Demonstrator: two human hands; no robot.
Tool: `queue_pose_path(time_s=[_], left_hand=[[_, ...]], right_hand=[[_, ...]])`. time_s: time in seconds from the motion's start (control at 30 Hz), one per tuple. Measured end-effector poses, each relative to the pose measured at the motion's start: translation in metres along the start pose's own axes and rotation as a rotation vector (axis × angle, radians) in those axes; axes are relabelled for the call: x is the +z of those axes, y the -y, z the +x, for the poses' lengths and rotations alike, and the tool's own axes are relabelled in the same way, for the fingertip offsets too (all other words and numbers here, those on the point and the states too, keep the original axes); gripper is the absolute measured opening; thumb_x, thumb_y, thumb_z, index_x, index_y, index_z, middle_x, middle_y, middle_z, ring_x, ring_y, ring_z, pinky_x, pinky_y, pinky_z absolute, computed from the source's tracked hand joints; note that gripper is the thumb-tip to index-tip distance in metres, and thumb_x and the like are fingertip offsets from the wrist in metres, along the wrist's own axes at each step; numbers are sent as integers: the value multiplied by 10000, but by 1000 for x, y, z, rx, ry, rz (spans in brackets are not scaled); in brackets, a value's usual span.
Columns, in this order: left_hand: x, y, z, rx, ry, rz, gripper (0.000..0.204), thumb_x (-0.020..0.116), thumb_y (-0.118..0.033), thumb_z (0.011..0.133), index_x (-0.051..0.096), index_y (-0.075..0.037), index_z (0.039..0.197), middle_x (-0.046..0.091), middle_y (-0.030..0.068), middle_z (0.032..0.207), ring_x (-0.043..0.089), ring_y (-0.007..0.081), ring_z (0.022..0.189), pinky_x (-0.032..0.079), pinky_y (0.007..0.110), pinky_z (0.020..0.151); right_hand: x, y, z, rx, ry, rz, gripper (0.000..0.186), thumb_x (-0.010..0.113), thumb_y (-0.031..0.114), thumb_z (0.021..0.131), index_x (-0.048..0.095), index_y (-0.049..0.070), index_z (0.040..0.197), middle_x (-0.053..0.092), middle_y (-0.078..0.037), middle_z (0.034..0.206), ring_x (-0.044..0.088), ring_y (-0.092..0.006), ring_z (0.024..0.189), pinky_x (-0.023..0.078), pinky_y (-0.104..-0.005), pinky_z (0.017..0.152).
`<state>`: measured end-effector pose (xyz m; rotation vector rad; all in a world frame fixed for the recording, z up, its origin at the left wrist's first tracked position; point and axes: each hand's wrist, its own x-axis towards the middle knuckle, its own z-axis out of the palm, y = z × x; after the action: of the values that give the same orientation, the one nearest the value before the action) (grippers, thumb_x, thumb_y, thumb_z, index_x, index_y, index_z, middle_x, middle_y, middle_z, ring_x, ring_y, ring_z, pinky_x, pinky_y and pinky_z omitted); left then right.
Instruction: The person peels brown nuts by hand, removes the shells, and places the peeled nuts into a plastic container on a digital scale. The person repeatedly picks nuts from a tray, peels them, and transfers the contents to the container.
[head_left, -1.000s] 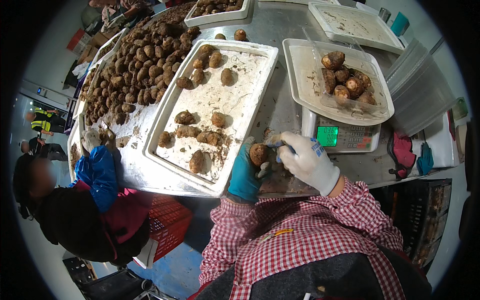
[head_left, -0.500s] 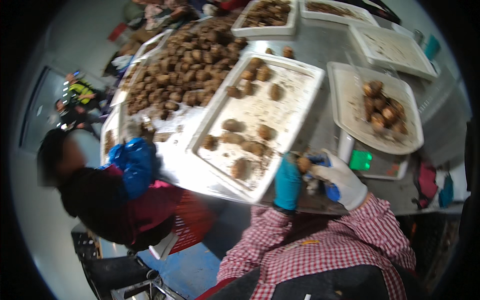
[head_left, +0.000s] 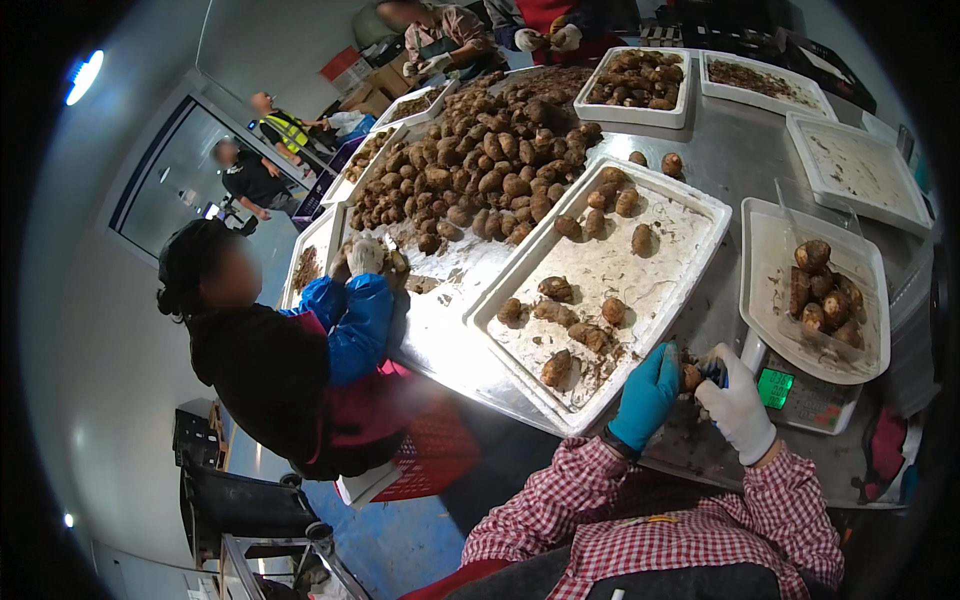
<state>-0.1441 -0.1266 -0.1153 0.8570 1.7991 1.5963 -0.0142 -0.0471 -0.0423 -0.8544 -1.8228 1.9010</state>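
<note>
My left hand (head_left: 647, 398), in a teal glove, is closed on a small brown taro (head_left: 691, 378) just off the near right corner of a white foam tray (head_left: 700, 212). Against that taro is my right hand (head_left: 738, 408) in a white glove, its fingers bent inward. Some dark blue shows at those fingers; whether it is a tool or the glove's coating I cannot make out. Several loose taros (head_left: 557, 368) and dirt crumbs lie in the foam tray. To the right, a scale (head_left: 815, 390) with a lit green display carries a white tub (head_left: 760, 270) containing taros (head_left: 826, 295).
A large taro heap (head_left: 480, 165) covers the table's far left. A co-worker (head_left: 270, 340) with blue sleeves handles taros there; other people stand beyond. More white trays (head_left: 632, 115) line the far side. A red crate (head_left: 435, 450) stands on the floor at left.
The view has shifted, so the table sits lower and farther right, and it is sharper. Both my hands stay together at the taro; the right hand is turned slightly more upright.
</note>
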Motion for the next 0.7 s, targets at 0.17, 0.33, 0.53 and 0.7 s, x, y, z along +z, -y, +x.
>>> queue_pose_path(time_s=[0.17,0.33,0.53,0.7], left_hand=[[-13,-11,15,110,72,235,241,593,-233,937,586,6,970,603,175,755,612,278,670,492,359,602],[-21,25,17,313,169,559,258,665,-84,826,525,-12,1031,596,229,783,618,392,719,484,420,582],[-23,-8,5,-321,295,-61,380,491,-301,1024,624,-6,824,523,-27,676,437,81,615,400,266,544],[-24,-15,5,-281,285,163,427,498,-368,1019,644,-19,822,515,-34,638,410,52,576,358,233,514]], right_hand=[[-11,-4,9,-600,-145,-800,43,537,-3,837,513,-2,873,567,-217,785,559,-418,706,456,-456,625],[5,0,5,-606,-59,-622,101,526,27,869,562,-13,956,607,-230,861,602,-413,836,484,-482,707],[-10,-9,-3,-461,203,-666,104,546,40,859,514,-3,949,579,-231,739,604,-411,713,454,-477,619],[-9,-8,-5,-494,186,-657,111,550,46,845,500,3,934,564,-234,710,594,-408,685,445,-463,599]])
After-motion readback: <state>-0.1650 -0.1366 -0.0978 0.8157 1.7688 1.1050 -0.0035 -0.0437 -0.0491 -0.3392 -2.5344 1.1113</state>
